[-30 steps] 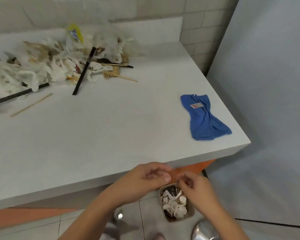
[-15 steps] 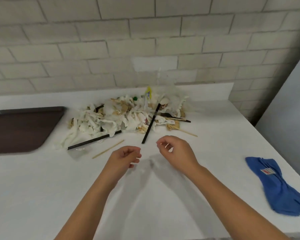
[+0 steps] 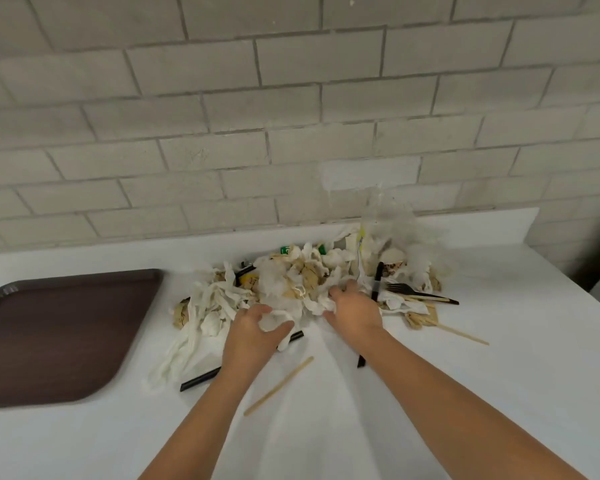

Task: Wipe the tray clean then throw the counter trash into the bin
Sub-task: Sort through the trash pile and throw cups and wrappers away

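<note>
Head view: right of the tray, left hand and right hand clutch napkins; a carry to the bin is judged next.

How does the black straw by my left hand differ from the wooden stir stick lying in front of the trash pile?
The black straw is dark and thicker; the wooden stir stick is pale tan and thin. The black straw runs under the left hand and the napkins, partly hidden; the wooden stir stick lies bare, apart from them. Both lie flat on the counter, slanting up to the right.
</note>
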The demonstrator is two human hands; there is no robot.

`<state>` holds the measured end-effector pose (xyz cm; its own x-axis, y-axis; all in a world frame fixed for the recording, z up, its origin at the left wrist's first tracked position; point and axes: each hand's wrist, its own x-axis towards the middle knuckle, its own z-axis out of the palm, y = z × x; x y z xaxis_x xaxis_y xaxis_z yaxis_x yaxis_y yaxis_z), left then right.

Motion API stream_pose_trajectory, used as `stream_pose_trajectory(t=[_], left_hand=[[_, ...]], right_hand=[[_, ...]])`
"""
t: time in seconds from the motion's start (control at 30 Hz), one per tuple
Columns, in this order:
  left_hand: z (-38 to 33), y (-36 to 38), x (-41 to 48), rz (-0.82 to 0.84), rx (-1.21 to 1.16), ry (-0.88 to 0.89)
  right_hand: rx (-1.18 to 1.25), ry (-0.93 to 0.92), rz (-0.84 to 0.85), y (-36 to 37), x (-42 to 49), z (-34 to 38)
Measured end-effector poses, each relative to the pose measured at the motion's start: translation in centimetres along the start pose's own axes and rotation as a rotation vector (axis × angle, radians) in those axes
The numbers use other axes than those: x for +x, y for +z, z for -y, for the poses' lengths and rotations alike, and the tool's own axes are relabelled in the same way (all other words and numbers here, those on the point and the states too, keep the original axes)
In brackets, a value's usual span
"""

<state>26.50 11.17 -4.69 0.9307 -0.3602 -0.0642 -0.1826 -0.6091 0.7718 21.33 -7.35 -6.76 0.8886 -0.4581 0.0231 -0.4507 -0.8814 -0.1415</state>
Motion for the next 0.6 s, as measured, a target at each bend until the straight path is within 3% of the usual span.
stream_pose_trajectory(t=[0.23,0.47,0.6], left_hand=[[0.6,3.0,4.0,-0.045,0.325,0.09],[1.1,2.3,4.9,-0.162,0.135,0.137],[0.5,0.6,5.2,-0.178,0.031,0.135]], right_hand=[[0.279,0.06,-0.158,-2.2,0.4,-0.2],[0.885,0.142,-0.363,-4.6,-2.7,-0.6],[1.166,0.219,-0.359,-4.7,-3.8,-0.7]])
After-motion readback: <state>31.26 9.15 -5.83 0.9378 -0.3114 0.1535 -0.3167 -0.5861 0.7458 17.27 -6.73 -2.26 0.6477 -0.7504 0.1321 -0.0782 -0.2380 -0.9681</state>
